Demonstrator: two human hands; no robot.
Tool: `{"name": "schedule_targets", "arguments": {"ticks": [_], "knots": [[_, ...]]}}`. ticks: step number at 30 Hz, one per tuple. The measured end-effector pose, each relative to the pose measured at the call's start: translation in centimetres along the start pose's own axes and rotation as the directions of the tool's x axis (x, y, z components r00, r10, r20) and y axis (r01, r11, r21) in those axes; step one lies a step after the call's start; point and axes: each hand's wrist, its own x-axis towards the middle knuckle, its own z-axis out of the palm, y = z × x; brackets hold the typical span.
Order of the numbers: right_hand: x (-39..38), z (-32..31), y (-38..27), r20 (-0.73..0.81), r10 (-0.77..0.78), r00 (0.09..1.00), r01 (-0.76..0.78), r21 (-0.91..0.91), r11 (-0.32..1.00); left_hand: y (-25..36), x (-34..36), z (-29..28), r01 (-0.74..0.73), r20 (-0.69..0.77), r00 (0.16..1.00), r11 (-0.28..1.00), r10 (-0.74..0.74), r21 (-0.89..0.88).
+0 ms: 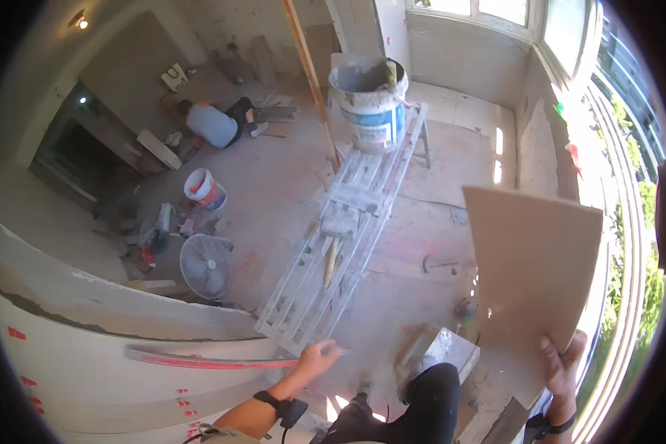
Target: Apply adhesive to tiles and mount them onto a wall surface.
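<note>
My left hand [317, 362] is closed around one end of a long, thin red-and-grey bar [222, 362]. The bar reaches left across the pale wall panel, and its far end is smeared by motion. At the right, my right hand [562, 362] grips the lower edge of a large flat tan tile [533, 266], thumb on its near face. The tile stands nearly upright beside the window. Between and beyond my hands is an aluminium work platform [362, 200]. On it are a mortar-smeared white bucket [370, 122] and a grey trowel-like tool with a wooden handle [330, 266].
A pale box-like block [451, 351] sits by my knee. Floor items include a standing fan's round head [206, 266], a small white bucket [205, 189] and a hammer-like tool [440, 263]. A wooden post [307, 66] rises behind the platform. Another person [213, 124] crouches far left.
</note>
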Motion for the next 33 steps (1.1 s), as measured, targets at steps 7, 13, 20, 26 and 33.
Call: {"name": "schedule_targets", "arguments": {"ticks": [7, 13, 20, 26, 33], "knots": [[10.2, 5.4, -5.5, 0.481, -0.068, 0.874, 0.103, -0.048, 0.993, 12.5, -6.6, -1.1, 0.073, -0.068, 0.987, 0.775, -0.148, -0.628], [15.6, 12.9, -18.4, 0.55, -0.069, 0.832, -0.207, 0.423, 0.882, 22.7, -6.2, -10.8, -0.141, -0.334, 0.935, 0.745, -0.115, -0.652], [24.3, 22.5, -32.8, 0.65, -0.476, 0.592, -0.029, 0.608, 0.793, 25.4, -1.6, -31.9, -0.498, -0.555, 0.789, 0.254, -0.263, -0.829], [29.8, 29.0, -48.5, 0.448, -0.722, 0.527, 0.191, 0.765, 0.615, 22.2, 1.2, -48.6, -0.765, -0.798, 0.567, 0.228, -0.203, -0.602], [38.8, 28.3, -64.0, 0.3, -0.695, 0.653, 0.037, 0.904, 0.425, 32.7, -10.8, -72.7, -0.708, -0.781, 0.503, 0.695, 0.369, -0.128]]}}
